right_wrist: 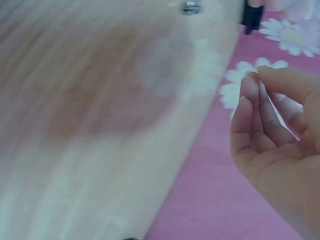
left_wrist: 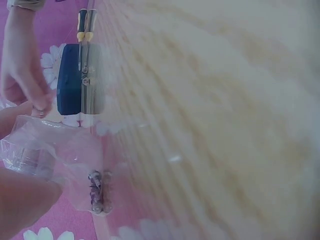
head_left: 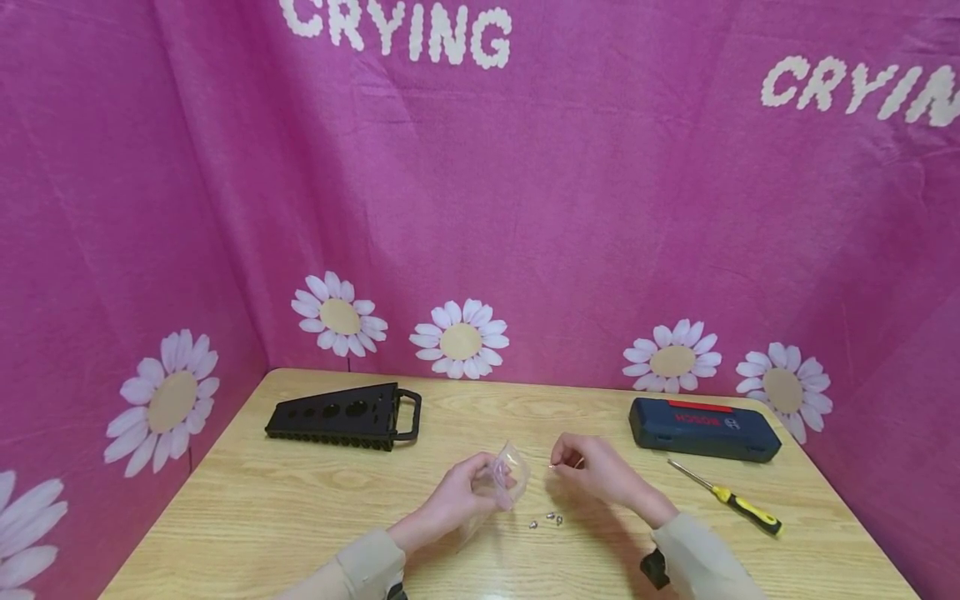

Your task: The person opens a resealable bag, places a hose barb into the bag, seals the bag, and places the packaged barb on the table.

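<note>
Head view, bag (head_left: 513, 467) in left hand (head_left: 459, 492)

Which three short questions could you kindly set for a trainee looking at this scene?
1. Which hand is holding the clear bag?
2. True or false: the screwdriver lies nearer to the blue case than to the black rack.
3. Fill in the gap: some small metal pieces sit inside the bag, while others lie loose on the ____.

Key: 1. The left hand. 2. True. 3. Table.
</note>
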The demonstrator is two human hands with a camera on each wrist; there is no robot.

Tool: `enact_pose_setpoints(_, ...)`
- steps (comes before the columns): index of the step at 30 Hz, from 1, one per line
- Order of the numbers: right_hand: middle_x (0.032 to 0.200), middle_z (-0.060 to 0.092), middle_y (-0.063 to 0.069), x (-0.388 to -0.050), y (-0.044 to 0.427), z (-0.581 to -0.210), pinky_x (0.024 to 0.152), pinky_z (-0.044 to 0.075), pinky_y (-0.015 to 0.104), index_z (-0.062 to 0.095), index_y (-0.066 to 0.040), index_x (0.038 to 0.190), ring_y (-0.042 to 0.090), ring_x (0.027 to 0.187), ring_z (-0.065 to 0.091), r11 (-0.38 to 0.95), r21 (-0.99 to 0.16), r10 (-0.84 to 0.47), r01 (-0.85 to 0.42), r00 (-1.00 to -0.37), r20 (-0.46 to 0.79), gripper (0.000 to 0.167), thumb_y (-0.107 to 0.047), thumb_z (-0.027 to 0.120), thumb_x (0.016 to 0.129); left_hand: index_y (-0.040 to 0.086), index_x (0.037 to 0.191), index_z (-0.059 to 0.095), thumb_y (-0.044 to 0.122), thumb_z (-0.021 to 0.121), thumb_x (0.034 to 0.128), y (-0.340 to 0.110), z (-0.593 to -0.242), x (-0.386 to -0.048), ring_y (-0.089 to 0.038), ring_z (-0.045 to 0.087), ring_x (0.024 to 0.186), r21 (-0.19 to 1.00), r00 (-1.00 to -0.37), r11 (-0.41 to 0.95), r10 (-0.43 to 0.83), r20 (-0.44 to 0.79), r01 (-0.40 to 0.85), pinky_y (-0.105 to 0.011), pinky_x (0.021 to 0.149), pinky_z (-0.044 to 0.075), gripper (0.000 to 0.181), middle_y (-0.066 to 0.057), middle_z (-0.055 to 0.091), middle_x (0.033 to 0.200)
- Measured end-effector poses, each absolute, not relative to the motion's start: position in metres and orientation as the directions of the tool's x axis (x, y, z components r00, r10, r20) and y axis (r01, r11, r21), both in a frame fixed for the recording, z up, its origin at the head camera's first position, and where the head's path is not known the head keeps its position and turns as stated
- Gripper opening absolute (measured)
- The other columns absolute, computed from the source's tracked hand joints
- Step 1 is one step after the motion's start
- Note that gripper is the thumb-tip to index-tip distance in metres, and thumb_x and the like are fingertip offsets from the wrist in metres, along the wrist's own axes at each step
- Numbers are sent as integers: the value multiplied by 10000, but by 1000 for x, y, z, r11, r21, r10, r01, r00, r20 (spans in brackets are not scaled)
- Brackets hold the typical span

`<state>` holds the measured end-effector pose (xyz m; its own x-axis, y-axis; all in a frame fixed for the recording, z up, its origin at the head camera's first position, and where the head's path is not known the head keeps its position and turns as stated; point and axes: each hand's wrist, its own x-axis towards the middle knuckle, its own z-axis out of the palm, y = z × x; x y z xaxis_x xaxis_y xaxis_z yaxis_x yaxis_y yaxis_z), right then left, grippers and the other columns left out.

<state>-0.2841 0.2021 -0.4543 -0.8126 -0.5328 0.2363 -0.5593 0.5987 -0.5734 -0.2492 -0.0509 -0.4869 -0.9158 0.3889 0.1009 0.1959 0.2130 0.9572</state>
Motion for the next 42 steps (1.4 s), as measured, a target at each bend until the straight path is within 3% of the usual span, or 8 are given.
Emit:
enact_pose_setpoints(12, 810, 687, -43, -271, 181, -413, 663, 551, 187, 672, -118, 892, -40, 740, 581, 553, -511, -575, -658, -745, 338, 39, -119, 709, 905, 59, 1096, 613, 33, 776, 793, -51, -487, -250, -335, 643, 1178, 955, -912, 220, 398, 98, 199, -552, 1068, 460, 345, -128, 739, 1128)
enact_pose_setpoints(25, 820, 709, -21, -261, 152, -395, 665, 565, 174, 684, -110, 894, -16, 735, 613, 471, -460, -662, -753, -646, 380, 92, -30, 724, 870, 64, 1105, 611, 53, 782, 800, -52, -485, -249, -306, 648, 1157, 956, -908, 209, 405, 107, 205, -524, 1035, 482, 350, -126, 738, 1121)
enact_pose_setpoints(33, 831, 707, -10, -261, 151, -395, 664, 563, 175, 683, -78, 900, -8, 739, 607, 447, -481, -671, -754, -638, 377, 54, -32, 707, 884, 61, 1091, 595, 58, 777, 808, -53, -482, -248, -299, 661, 1139, 967, -901, 178, 424, 95, 185, -448, 976, 543, 336, -139, 724, 1150)
enact_pose_setpoints(42, 832, 697, -7, -261, 163, -396, 659, 557, 180, 682, -78, 899, -24, 738, 592, 480, -498, -642, -723, -676, 363, 49, -43, 712, 882, 56, 1089, 609, 32, 776, 791, -51, -485, -248, -323, 637, 1171, 961, -907, 193, 409, 104, 197, -551, 1057, 466, 342, -131, 728, 1125)
